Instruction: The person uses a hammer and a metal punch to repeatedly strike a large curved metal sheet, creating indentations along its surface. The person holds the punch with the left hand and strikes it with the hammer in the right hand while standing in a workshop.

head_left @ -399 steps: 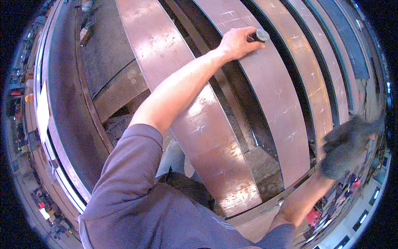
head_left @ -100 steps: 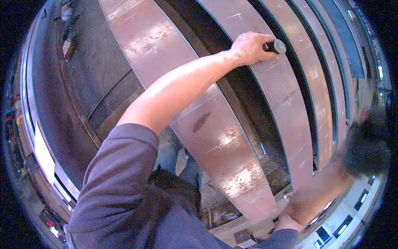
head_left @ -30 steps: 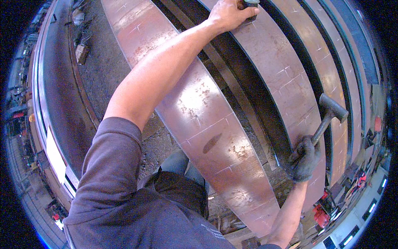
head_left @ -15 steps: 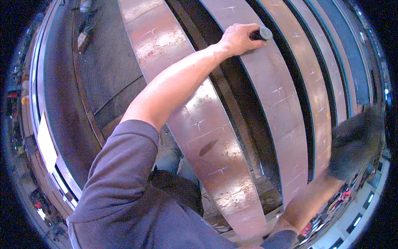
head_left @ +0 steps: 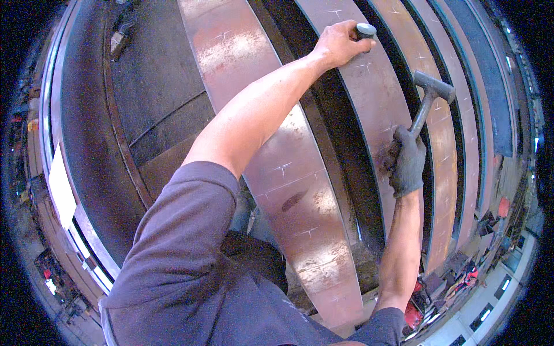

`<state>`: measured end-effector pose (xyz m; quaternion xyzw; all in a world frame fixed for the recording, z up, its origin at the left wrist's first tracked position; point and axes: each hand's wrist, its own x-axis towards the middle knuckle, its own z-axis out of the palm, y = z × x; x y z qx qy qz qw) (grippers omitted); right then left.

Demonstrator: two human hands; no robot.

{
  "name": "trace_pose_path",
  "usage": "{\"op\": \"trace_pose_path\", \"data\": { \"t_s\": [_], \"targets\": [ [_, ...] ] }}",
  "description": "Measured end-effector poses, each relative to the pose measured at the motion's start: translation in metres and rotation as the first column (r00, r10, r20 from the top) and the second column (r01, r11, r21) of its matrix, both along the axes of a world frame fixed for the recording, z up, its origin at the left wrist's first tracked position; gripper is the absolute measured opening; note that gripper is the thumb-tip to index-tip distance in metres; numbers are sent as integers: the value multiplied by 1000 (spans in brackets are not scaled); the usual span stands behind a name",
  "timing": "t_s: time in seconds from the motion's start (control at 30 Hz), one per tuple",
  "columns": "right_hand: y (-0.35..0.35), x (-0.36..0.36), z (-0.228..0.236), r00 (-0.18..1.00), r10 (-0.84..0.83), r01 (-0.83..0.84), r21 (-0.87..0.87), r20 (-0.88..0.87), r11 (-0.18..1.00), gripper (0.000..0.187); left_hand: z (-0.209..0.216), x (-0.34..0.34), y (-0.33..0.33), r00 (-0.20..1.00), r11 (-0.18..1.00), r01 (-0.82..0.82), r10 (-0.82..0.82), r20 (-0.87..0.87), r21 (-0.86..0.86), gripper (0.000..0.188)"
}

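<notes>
My bare left hand [head_left: 337, 45] is closed around a short, dark, stubby punch [head_left: 365, 30] with a shiny round top. It rests at the far part of a flat steel strip [head_left: 369, 106] marked with white chalk ticks; the punch's lower end is hidden by my fingers. My right hand [head_left: 408, 164], in a dark glove, grips the handle of a steel hammer [head_left: 434, 87]. The hammer's head is raised over the yellowish steel strip [head_left: 443, 167] to the right, below and right of the punch and apart from it.
A wider shiny strip [head_left: 306, 207] with chalk marks and rust patches runs below my left arm. Dark gaps separate the several parallel strips. A white sheet [head_left: 62, 184] lies at the left edge. Red and dark clutter [head_left: 415, 311] sits at the lower right.
My right hand and hammer have swung from a blur at the right edge inward to the left, toward the strips. The left hand still holds the punch, its place on the strip about the same.
</notes>
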<state>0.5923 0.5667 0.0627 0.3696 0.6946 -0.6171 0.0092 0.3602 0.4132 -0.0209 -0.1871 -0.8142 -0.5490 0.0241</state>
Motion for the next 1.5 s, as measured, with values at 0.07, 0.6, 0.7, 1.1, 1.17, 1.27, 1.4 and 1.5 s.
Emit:
{"op": "trace_pose_path", "data": {
  "t_s": [0.07,0.6,0.7,1.1,1.17,1.27,1.4,1.5],
  "targets": [
    [-13,-8,-10,993,-87,81,-71,-82,994,23,4,-3,1,998,996,-59,57,30,63,57],
    [-46,-37,-32,968,-209,205,-44,-141,978,20,27,-92,-51,996,979,44,-59,68,200,33],
    [-51,-39,-29,967,-229,229,-16,-111,973,14,21,-117,-60,998,998,56,-56,2,28,36],
    [-55,-38,-34,955,-264,271,35,-134,962,16,16,-130,-62,987,988,156,-157,45,13,44],
    [-56,-39,-35,952,-265,277,63,-152,959,17,16,-128,-62,975,978,197,-203,94,71,45],
    [-55,-39,-35,951,-272,283,63,-146,957,18,14,-128,-59,982,982,187,-187,23,32,47],
    [-63,-42,-27,953,-274,284,64,-127,957,19,14,-129,-59,989,988,139,-142,-42,-63,50],
    [-61,-40,-27,956,-253,263,55,-146,963,20,18,-127,-60,988,983,151,-152,3,-100,51]
  ]
}}
